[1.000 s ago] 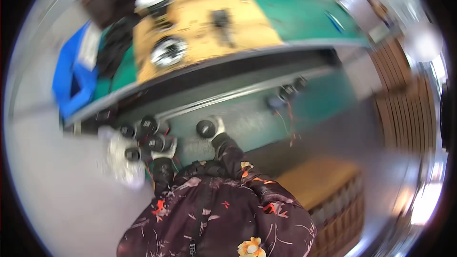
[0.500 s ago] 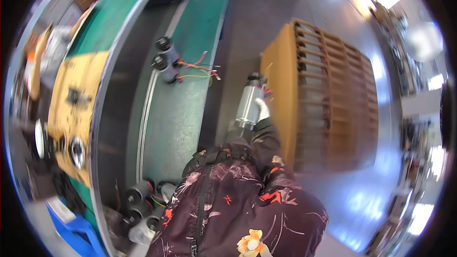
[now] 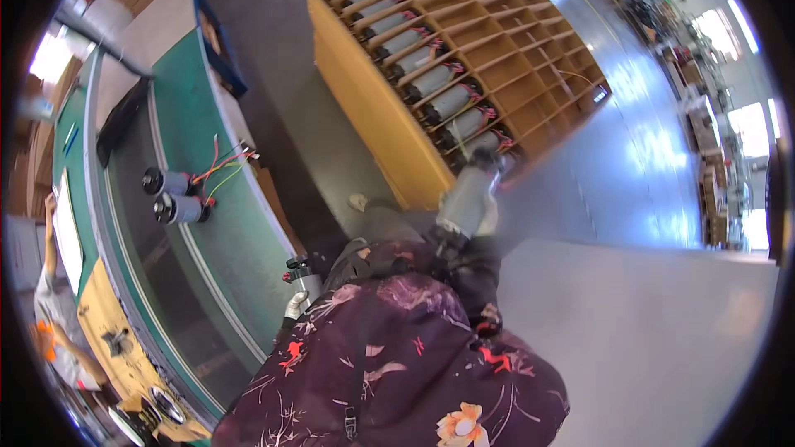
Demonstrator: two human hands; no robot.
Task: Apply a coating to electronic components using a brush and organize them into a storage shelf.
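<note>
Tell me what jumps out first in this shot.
The big yellow wooden pigeonhole rack at top centre, one row of its cells filled with grey cylindrical motors with red wires. The person's right hand holds another grey cylindrical motor at the rack's near end. To the left, two black-capped cylinders with coloured wires lie on the green workbench, and the left hand holds a small metal part.

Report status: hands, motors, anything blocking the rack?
Right hand gripping a grey motor, extended toward the wooden rack. Left hand holding a second motor low. No obstruction visible at the rack front.
</note>
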